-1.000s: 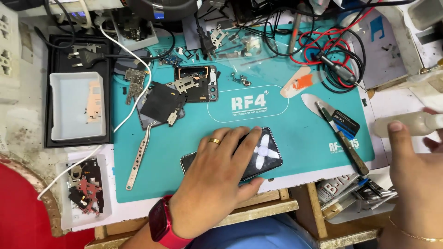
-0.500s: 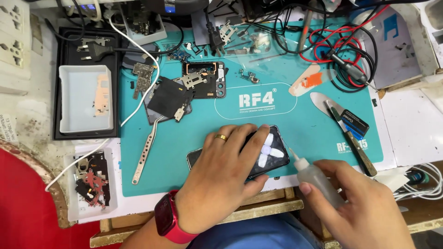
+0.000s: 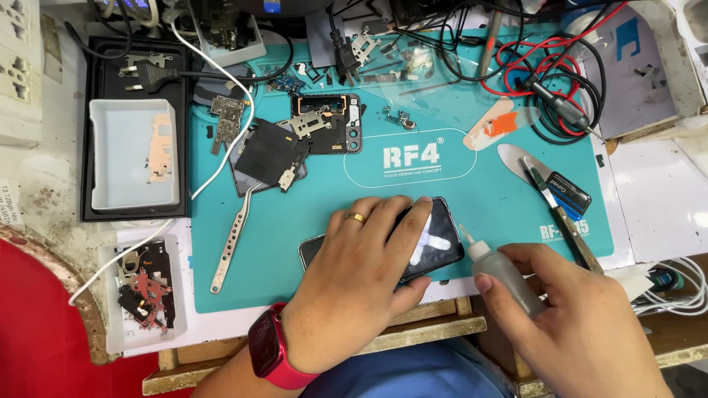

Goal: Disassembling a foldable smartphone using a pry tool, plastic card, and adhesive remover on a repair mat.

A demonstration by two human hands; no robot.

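Left hand flat, fingers spread, pinning the black phone to the teal mat; right hand gripping a small squeeze bottle, nozzle at the phone's edge.

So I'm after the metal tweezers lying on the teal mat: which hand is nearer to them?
Left. The left hand rests on the dark phone, just right of the tweezers. The right hand holds a small squeeze bottle farther right, beyond the phone.
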